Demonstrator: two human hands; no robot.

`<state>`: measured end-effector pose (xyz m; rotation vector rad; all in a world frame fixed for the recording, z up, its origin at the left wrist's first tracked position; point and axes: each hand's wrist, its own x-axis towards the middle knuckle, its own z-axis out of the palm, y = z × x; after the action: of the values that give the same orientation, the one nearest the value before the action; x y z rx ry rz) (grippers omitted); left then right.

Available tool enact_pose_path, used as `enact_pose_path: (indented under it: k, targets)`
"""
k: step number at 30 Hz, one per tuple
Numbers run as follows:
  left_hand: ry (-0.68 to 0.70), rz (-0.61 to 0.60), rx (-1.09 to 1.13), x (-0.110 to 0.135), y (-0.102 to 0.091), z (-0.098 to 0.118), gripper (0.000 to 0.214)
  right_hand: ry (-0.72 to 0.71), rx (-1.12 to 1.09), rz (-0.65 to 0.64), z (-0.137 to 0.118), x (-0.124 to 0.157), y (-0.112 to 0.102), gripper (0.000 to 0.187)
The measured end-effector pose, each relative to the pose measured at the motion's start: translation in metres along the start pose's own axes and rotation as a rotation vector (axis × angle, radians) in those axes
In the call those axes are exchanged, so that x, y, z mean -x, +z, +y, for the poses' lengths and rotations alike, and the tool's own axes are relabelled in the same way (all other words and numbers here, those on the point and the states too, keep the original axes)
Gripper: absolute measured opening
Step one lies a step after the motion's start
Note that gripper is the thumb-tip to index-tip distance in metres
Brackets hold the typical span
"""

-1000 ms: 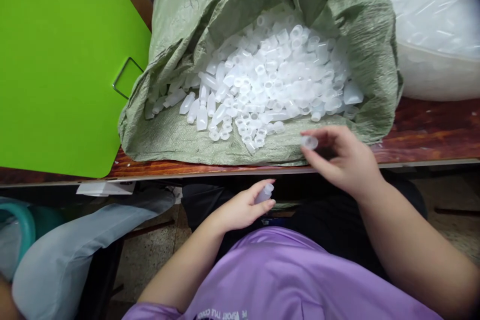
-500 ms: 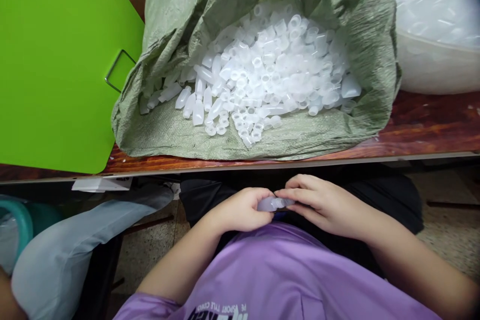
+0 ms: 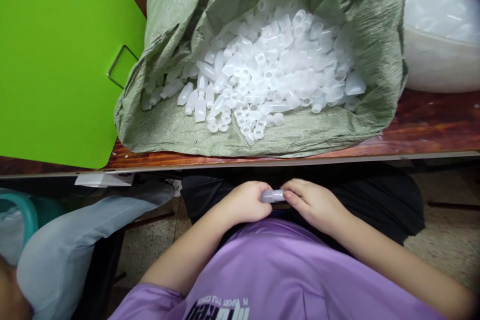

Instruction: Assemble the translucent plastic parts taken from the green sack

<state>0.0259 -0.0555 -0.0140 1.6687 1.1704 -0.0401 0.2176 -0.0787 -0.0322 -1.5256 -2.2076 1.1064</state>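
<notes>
Table (image 3: 438,122): red-brown wood, runs under sack, board & tub.
Sack (image 3: 322,137): big green woven one, mouth facing wearer, handwritten marks up top.
Board (image 3: 63,60): bright green, L of sack; wire handle (image 3: 116,60) at its edge nr sack.
Shirt (image 3: 277,270): wearer's, purple w/ printed lettering.
Pile (image 3: 277,72): lots of whitish see-through plastic pcs in sack mouth, small bottles & ring-like bits mixed, spilling twd front edge.
Tub (image 3: 442,62): whitish, R of sack, heaped w/ clear plastic.
Leg (image 3: 71,240): neighbour's, grey trousers, lower L.
Bucket (image 3: 30,220): teal, partly cut off, far L.
L hand (image 3: 249,202): in front of table edge, fingers closed round bottle body.
R hand (image 3: 313,202): just opp., fingertips pinched narrow on cap end.
Bottle (image 3: 267,196): small, lying sideways btwn both hands, over lap.
Cap (image 3: 278,195): on bottle's R end; how tight, can't tell.
</notes>
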Motion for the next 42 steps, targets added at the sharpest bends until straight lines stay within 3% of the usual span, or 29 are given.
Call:
enact_pose_path:
  k: [3,6,8,12,17,21,23,26,29,33,37,42]
  targets:
    - [-0.022,0.007,-0.087,-0.001,0.0,-0.001,0.021,-0.147,-0.068,0.049,0.008,0.003,0.003,0.033]
    - [-0.053,-0.063,-0.109,-0.002,0.005,-0.004,0.021,-0.001,-0.11,-0.098,0.013,0.004,0.011,0.028]
    - [-0.114,-0.131,-0.079,-0.003,0.009,-0.007,0.02,0.055,-0.173,-0.096,0.016,0.005,0.017,0.032]
    - [-0.232,-0.243,0.029,-0.004,0.013,-0.013,0.02,-0.203,-0.227,-0.066,0.02,0.008,0.031,0.03]
    - [-0.252,-0.357,0.159,-0.008,0.017,-0.021,0.013,-0.046,-0.296,-0.104,0.027,0.013,0.048,0.04]
    - [-0.314,-0.335,0.25,-0.012,0.021,-0.025,0.01,-0.19,-0.239,-0.082,0.03,0.014,0.052,0.037]
    - [-0.332,-0.336,0.256,-0.012,0.023,-0.026,0.008,-0.118,-0.21,-0.136,0.03,0.014,0.053,0.03]
    - [-0.353,-0.335,0.277,-0.012,0.025,-0.025,0.006,0.014,-0.22,-0.16,0.029,0.014,0.054,0.042]
    - [-0.34,-0.349,0.304,-0.011,0.023,-0.022,0.009,-0.128,-0.126,-0.098,0.03,0.014,0.052,0.035]
    - [-0.267,-0.437,0.159,-0.006,0.02,-0.017,0.008,-0.381,-0.036,-0.096,0.033,0.013,0.055,0.035]
    - [-0.219,-0.435,0.115,-0.001,0.022,-0.016,0.01,-0.313,-0.378,-0.171,0.036,0.009,0.069,0.047]
    - [-0.135,-0.371,0.153,0.003,0.026,-0.023,0.011,-0.178,-0.54,-0.256,0.035,0.007,0.08,0.051]
